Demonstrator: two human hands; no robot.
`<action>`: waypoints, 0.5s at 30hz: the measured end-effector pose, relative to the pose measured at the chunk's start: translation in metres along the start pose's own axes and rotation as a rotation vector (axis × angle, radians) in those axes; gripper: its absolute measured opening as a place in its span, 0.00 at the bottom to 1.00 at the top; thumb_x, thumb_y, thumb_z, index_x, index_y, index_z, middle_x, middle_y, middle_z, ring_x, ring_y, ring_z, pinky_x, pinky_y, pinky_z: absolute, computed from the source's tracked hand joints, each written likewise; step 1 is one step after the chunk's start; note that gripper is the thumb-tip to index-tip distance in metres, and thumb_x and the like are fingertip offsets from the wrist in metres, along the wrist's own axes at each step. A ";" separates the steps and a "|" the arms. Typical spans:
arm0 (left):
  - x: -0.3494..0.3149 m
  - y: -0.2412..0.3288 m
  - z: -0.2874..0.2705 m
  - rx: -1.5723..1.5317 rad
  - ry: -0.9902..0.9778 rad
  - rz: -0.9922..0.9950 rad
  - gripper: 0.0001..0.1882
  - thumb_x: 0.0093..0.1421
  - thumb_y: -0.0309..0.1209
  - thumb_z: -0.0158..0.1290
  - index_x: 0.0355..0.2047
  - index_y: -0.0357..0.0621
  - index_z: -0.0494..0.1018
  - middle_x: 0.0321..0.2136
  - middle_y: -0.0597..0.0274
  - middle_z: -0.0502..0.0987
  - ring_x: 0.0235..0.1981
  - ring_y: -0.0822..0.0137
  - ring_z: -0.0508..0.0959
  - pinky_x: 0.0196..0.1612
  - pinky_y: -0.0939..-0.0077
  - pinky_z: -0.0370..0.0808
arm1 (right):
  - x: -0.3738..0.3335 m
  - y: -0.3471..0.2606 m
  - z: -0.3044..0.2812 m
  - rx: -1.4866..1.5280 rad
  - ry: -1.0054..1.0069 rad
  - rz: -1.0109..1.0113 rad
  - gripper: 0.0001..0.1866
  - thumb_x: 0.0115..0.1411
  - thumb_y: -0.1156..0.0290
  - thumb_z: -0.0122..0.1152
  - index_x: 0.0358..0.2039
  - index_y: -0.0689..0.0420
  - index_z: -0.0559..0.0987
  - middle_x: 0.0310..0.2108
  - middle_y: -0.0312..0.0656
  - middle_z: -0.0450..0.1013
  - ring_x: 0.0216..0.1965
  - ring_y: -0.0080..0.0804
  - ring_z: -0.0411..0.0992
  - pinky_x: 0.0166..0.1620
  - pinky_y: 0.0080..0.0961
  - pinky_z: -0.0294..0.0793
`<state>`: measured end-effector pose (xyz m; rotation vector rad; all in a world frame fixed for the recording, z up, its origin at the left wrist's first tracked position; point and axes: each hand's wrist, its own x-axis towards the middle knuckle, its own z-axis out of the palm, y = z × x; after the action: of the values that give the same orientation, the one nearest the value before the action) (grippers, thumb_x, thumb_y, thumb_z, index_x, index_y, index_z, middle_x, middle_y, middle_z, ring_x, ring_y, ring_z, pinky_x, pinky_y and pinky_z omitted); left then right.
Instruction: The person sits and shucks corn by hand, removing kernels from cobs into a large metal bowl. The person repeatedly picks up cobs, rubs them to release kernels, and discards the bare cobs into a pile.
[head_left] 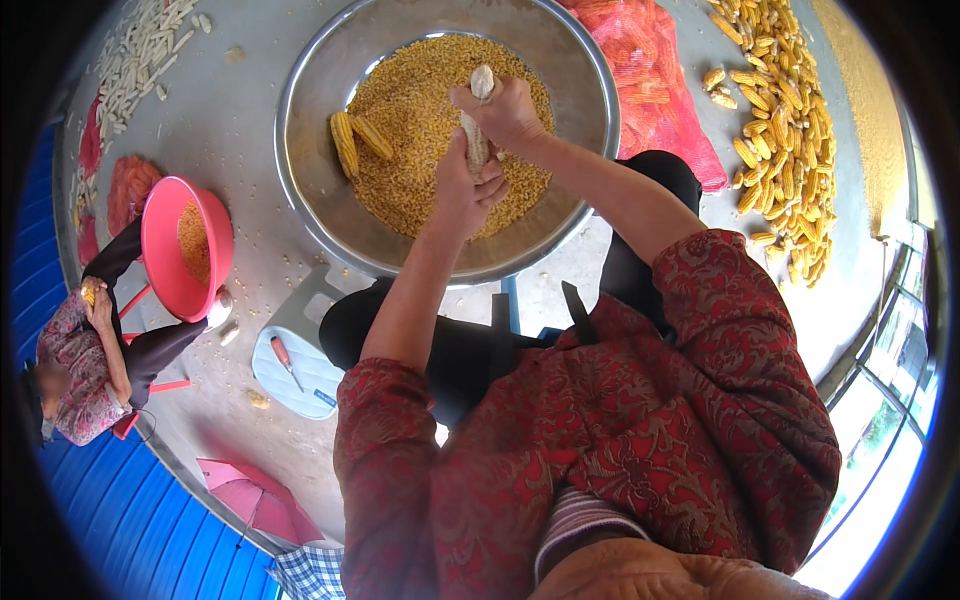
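Note:
Over a wide steel basin (300,205), both my hands are closed around a pale corn cob (474,142) that looks mostly bare of kernels. My left hand (468,185) grips its lower part. Higher up, my right hand (508,115) is wrapped round it, and a whitish cob end (482,80) sticks out above the fist. Whether that end belongs to the same cob or to a second one is hidden by my fingers. Loose yellow kernels (410,100) cover the basin's bottom. Two yellow ears of corn (345,145) lie on them at the left.
A red mesh sack (640,90) and a heap of corn ears (785,150) lie to the right. Stripped cobs (135,60) are piled far left. A screwdriver (286,362) rests on a small padded chair (275,385). Another person (85,370) sits left beside a pink tub (220,235).

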<state>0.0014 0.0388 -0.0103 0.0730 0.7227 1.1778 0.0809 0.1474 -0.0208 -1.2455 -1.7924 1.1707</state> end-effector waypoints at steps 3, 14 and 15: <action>-0.004 0.010 -0.011 -0.303 -0.312 -0.120 0.27 0.68 0.52 0.30 0.31 0.42 0.68 0.09 0.73 0.59 0.05 0.80 0.52 0.10 0.84 0.53 | 0.007 -0.007 -0.007 0.361 -0.170 0.178 0.18 0.52 0.58 0.66 0.20 0.61 0.77 0.16 0.39 0.73 0.16 0.24 0.71 0.19 0.25 0.70; -0.019 0.023 0.003 0.419 0.156 0.137 0.22 0.68 0.48 0.36 0.37 0.42 0.69 0.10 0.70 0.62 0.07 0.76 0.59 0.14 0.78 0.60 | 0.013 -0.015 -0.022 0.769 -0.305 0.230 0.17 0.55 0.57 0.64 0.25 0.60 0.80 0.21 0.38 0.76 0.19 0.22 0.72 0.19 0.20 0.69; -0.013 0.018 -0.005 0.608 0.227 0.225 0.21 0.67 0.48 0.38 0.38 0.42 0.69 0.11 0.68 0.64 0.08 0.74 0.62 0.15 0.75 0.62 | 0.015 -0.014 -0.022 0.717 -0.314 0.233 0.17 0.55 0.56 0.64 0.24 0.60 0.80 0.21 0.38 0.76 0.19 0.23 0.73 0.20 0.21 0.70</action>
<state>-0.0184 0.0330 -0.0003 0.5473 1.2831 1.1521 0.0899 0.1657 0.0011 -0.8763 -1.2366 2.0018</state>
